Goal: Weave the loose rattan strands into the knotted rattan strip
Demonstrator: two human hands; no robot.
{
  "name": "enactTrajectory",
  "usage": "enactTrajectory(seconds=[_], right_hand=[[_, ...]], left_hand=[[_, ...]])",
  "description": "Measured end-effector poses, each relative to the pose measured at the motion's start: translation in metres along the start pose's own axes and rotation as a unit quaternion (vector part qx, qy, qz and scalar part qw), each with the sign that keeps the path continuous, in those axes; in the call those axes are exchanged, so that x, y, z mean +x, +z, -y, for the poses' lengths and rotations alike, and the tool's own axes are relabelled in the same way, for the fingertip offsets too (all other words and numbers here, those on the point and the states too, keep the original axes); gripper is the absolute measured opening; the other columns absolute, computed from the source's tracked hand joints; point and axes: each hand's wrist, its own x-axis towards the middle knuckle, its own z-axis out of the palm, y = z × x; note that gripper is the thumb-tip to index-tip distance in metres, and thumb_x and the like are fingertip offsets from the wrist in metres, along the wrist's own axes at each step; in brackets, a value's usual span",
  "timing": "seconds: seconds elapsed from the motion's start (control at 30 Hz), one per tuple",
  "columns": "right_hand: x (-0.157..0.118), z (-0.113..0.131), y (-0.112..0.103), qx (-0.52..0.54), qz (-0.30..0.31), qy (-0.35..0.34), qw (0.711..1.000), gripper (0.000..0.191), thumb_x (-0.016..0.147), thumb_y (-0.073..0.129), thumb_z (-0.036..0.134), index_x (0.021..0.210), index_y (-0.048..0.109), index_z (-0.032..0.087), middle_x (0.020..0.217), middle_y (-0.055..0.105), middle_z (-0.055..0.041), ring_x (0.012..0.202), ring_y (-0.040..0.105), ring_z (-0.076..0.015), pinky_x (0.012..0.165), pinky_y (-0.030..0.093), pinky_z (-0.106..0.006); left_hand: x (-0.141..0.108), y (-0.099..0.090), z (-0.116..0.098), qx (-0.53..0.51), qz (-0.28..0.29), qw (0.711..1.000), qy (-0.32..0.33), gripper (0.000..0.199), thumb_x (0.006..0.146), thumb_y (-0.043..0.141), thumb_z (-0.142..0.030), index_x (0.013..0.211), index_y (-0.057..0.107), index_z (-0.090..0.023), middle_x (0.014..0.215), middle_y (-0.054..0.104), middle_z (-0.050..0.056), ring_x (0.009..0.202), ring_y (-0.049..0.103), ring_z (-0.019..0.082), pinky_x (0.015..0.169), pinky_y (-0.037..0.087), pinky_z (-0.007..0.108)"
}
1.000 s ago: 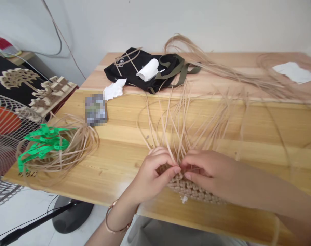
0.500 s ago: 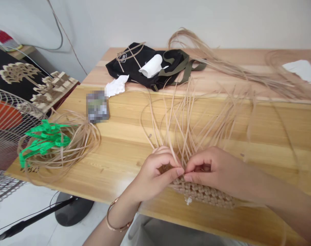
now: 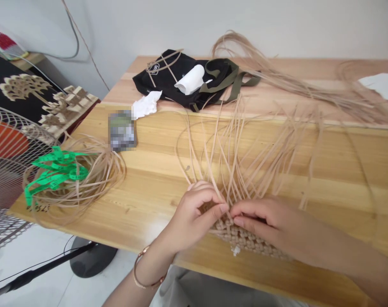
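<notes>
A tan woven piece (image 3: pixel 250 238) of knotted strips lies near the table's front edge, partly under my right hand. Long loose weaving strips (image 3: pixel 235 157) fan out from its far side across the wood. My left hand (image 3: pixel 203 211) is closed, thumb and index finger pinching a strip at the weave's upper left corner. Right beside it, my right hand (image 3: pixel 261 219) is closed too, its thumb and index fingertips together at the same spot on the strips. What exactly lies between the right fingertips is small and partly hidden.
At the left, a green tape measure (image 3: pixel 58 170) rests on a coil of strips (image 3: pixel 101 179). A black bag (image 3: pixel 171 89) with a white paper roll (image 3: pixel 190 80) lies at the back. Another strip bundle (image 3: pixel 286 87) stretches along the wall. A wire fan guard (image 3: pixel 8 170) borders the table's left end.
My right hand has flattened and lowered slightly over the weave, its fingers closer together. The left hand keeps its pinch in nearly the same place. The view has shifted slightly.
</notes>
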Motion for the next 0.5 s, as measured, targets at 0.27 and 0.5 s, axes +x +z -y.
enactTrajectory(seconds=[0.27,0.5], right_hand=[[0.0,0.005,-0.002,-0.058,-0.032,-0.003,0.998,0.02,0.088,0.049,0.017,0.075,0.063,0.019,0.076,0.061,0.0005,0.069,0.055,-0.0136,0.063,0.037,-0.028],[0.009,0.006,-0.002,0.124,0.007,0.132,0.983,0.016,0.083,0.058,0.03,0.073,0.062,0.019,0.054,0.043,0.0063,0.051,0.04,-0.0098,0.048,0.029,-0.023]], left_hand=[[-0.001,0.004,-0.001,0.028,0.006,1.0,-0.002,0.011,0.088,0.059,-0.018,0.078,0.063,-0.019,0.076,0.062,0.0,0.08,0.056,0.015,0.081,0.039,0.033],[0.0,0.003,0.002,-0.005,-0.003,1.0,-0.006,0.008,0.084,0.065,-0.017,0.076,0.066,-0.018,0.075,0.064,0.001,0.077,0.058,0.015,0.079,0.042,0.033]])
